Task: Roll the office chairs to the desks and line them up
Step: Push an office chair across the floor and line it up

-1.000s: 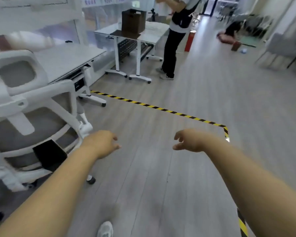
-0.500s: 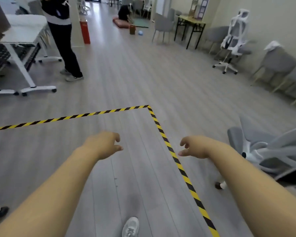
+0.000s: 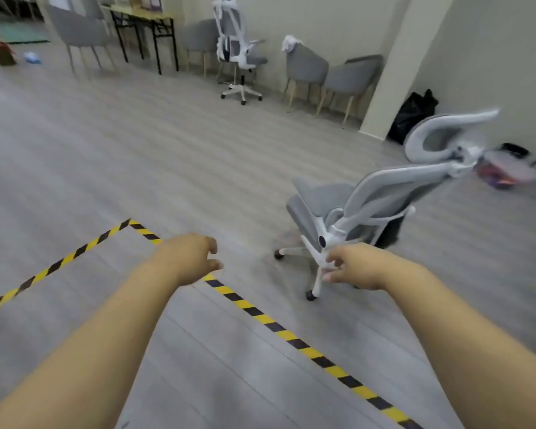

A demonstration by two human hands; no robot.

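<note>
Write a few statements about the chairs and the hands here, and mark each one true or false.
1. The left hand and the right hand hold nothing. True.
2. The near office chair stands inside the corner of the striped tape. False: it stands beyond the tape, to the right.
3. A second office chair stands by the far wall. True.
4. A black bag lies on the near office chair's seat. False: it lies on the floor beside the pillar.

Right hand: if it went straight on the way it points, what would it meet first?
Likely the nearby office chair; the right hand overlaps its white base leg in the picture, though depth is unclear.
</note>
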